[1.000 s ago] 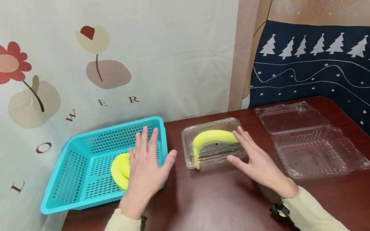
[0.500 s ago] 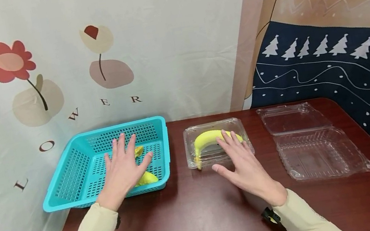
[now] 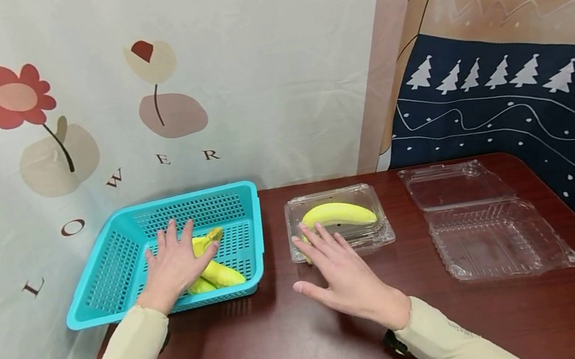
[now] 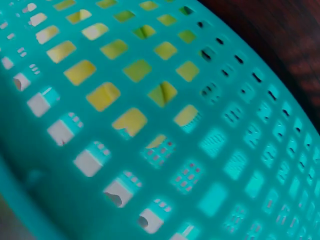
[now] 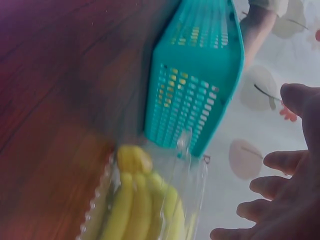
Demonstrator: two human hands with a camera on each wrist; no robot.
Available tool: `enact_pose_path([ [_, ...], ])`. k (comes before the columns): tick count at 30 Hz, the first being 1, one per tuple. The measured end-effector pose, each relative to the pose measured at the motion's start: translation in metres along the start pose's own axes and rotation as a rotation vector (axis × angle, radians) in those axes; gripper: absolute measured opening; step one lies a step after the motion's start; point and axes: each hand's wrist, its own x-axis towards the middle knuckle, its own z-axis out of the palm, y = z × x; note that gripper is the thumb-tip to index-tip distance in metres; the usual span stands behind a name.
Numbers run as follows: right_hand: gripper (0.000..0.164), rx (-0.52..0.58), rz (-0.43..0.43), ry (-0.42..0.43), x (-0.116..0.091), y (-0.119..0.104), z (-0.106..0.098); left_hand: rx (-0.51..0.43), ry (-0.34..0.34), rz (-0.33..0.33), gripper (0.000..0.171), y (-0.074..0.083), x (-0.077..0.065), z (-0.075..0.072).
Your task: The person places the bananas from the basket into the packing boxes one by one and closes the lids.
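Observation:
My left hand (image 3: 173, 267) is over the teal basket (image 3: 181, 196), fingers spread, overlapping the yellow bananas (image 3: 220, 273) lying in it. The left wrist view shows the basket's slotted wall, with yellow bananas (image 4: 102, 97) through its holes and no hand. My right hand (image 3: 349, 284) has its fingers spread and thumb out, in front of a clear plastic box (image 3: 381, 238). A yellow banana (image 3: 342, 211) lies along this box; my fingertips cover its stem end in the head view. The right wrist view shows several yellow banana fingers (image 5: 137, 205) joined at one stem.
On the right of the dark red-brown table (image 3: 271, 349) lies another clear box (image 3: 483, 241), its hinged lid (image 3: 456, 185) laid open at the back. A printed wall cloth (image 3: 270, 80) hangs behind the table.
My left hand has moved left over the basket, uncovering more of the bananas. My right hand has moved left, from the banana's right end to its stem end.

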Motion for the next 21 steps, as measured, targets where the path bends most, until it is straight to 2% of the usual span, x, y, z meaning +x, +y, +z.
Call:
enact_pose_path([
  [5, 0.077, -0.024, -0.023, -0.057, 0.007, -0.01, 0.01, 0.003, -0.043, -0.023, 0.102, -0.006, 0.003, 0.002],
  [11, 0.078, -0.044, -0.027, -0.117, 0.014, -0.019, 0.022, -0.002, -0.16, -0.055, 0.11, -0.009, 0.005, 0.002],
  [21, 0.078, -0.101, -0.063, -0.16, 0.021, -0.028, 0.034, -0.003, -0.288, -0.089, 0.113, -0.006, 0.011, 0.004],
])
